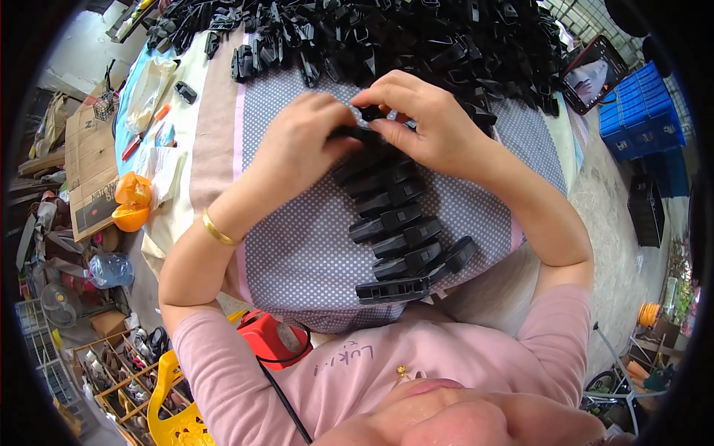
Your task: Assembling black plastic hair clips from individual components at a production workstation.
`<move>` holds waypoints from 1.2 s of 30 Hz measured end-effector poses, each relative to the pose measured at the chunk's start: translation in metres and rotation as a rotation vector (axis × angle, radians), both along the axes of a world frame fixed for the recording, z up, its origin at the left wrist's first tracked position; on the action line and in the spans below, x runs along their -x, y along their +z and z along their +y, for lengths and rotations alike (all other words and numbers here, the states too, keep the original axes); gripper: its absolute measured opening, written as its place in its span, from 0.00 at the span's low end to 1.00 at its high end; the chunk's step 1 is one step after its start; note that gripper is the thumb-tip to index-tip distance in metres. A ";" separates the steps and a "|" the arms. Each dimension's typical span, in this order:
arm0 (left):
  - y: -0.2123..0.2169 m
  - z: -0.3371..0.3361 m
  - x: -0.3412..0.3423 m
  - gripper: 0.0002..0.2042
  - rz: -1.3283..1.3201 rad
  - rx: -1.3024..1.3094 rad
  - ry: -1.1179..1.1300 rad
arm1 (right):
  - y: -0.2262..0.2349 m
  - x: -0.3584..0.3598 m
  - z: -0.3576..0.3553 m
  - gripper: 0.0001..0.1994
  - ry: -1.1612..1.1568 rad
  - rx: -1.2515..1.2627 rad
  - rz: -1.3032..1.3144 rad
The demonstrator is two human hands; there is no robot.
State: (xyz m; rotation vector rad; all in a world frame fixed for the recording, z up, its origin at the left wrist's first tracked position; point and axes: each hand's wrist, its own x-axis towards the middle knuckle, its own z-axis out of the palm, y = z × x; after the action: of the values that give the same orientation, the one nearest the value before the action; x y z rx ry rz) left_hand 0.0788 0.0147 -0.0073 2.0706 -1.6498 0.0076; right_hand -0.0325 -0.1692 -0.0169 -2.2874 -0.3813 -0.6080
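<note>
My left hand is closed on a black plastic part above the middle of the cloth-covered table. The thumb and forefinger of my right hand pinch the same part from the other side, at a small black piece at its upper end. My fingers hide much of it, and its exact kind is unclear. Just below my hands, a row of similar long black plastic parts runs toward me, laid side by side. One part lies askew at the row's near right.
A large heap of black plastic parts covers the table's far side. A phone stands at the far right, near blue crates. On the left lie a single black part, a red screwdriver and orange objects.
</note>
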 end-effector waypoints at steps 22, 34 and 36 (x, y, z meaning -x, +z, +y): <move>0.003 0.009 0.007 0.10 0.311 -0.001 0.178 | 0.001 0.006 -0.006 0.11 -0.085 0.216 -0.014; 0.005 0.002 0.003 0.10 0.412 0.013 0.136 | 0.001 -0.003 -0.018 0.08 0.022 0.351 0.011; 0.003 0.002 0.005 0.10 0.422 0.029 0.102 | 0.002 -0.005 -0.011 0.09 0.084 0.341 0.004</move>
State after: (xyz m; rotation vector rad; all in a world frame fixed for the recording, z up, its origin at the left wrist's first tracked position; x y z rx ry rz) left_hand 0.0739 0.0165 -0.0039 1.9650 -1.2803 -0.3452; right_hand -0.0273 -0.1807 -0.0151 -2.5788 -0.6155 -0.5274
